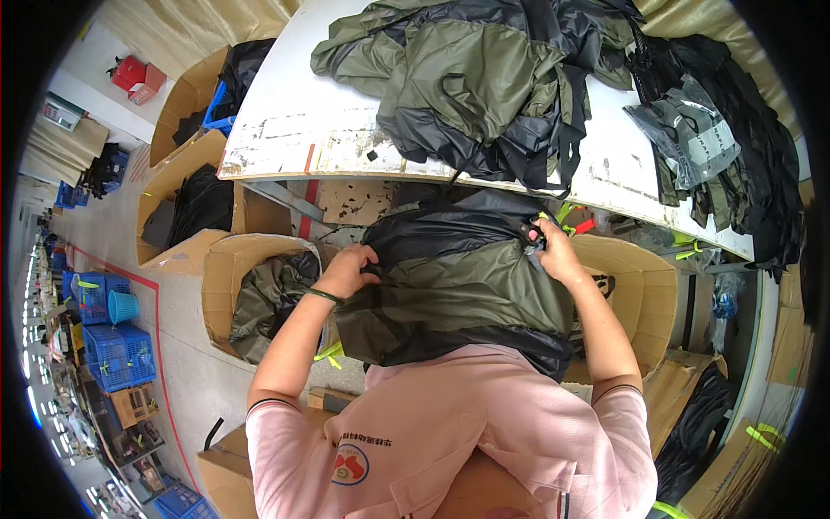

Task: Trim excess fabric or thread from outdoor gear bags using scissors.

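Observation:
A large olive-green and black piece of thin, shiny fabric (467, 285) hangs spread between my hands, in front of my body and below the table edge. Its exact kind I cannot make out. At its left side, my left hand (347, 272) is closed on the fabric, thumb and fingers pinching a dark fold. My right hand (555, 251) grips the upper right corner. A small dark item with a reddish spot shows at those fingertips, too small to name. On the white table (285, 112) ahead lies a heap of similar green and black fabric (475, 78).
Open cardboard boxes stand close by: one left with green fabric (216, 285), one right (644, 294), others farther left with black fabric (203, 203). Black pieces and a clear plastic bag (692, 138) hang over the table's right end. Blue crates (121, 355) stand far left.

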### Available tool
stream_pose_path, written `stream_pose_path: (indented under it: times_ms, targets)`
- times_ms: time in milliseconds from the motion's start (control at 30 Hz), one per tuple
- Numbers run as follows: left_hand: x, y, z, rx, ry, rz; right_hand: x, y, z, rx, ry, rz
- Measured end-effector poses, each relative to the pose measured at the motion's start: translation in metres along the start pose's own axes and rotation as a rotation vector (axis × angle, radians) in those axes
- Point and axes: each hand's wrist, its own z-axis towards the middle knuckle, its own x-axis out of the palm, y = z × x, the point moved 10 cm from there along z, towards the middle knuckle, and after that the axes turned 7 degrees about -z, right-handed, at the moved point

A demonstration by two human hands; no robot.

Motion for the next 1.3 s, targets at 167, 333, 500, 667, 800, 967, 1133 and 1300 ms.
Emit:
stream_pose_path:
  times_ms: [167, 333, 500, 667, 800, 967, 1133, 1300]
  targets:
    - [-0.013, 0.000, 0.004, 0.173, -0.035, 0.172, 0.007, -0.014, -0.002, 0.114, 0.046, 0.174]
    - [-0.041, -0.039, -0.003, 0.420, -0.067, -0.218, -0.025, -0.053, -0.017, 0.131, -0.038, 0.268]
    - [-0.029, -0.050, -0.001, 0.158, 0.112, -0.831, -0.056, -0.046, -0.036, 0.162, 0.004, 0.336]
    - [-0.014, -0.054, 0.006, 0.060, 0.135, -0.969, -0.059, -0.026, -0.038, 0.104, -0.001, 0.137]
    - [-0.009, -0.050, 0.001, 0.077, 0.132, -1.003, -0.056, 0.098, -0.018, -0.249, 0.031, -0.094]
    - [-0.011, -0.056, -0.009, 0.084, 0.079, -1.011, -0.023, 0.179, -0.004, -0.525, 0.149, -0.199]
    - [-0.015, -0.045, -0.014, 0.094, -0.044, -0.926, -0.002, 0.203, 0.002, -0.591, 0.264, -0.226]
    - [-0.013, -0.044, -0.015, 0.095, -0.057, -0.977, 0.008, 0.214, 0.002, -0.566, 0.349, -0.241]
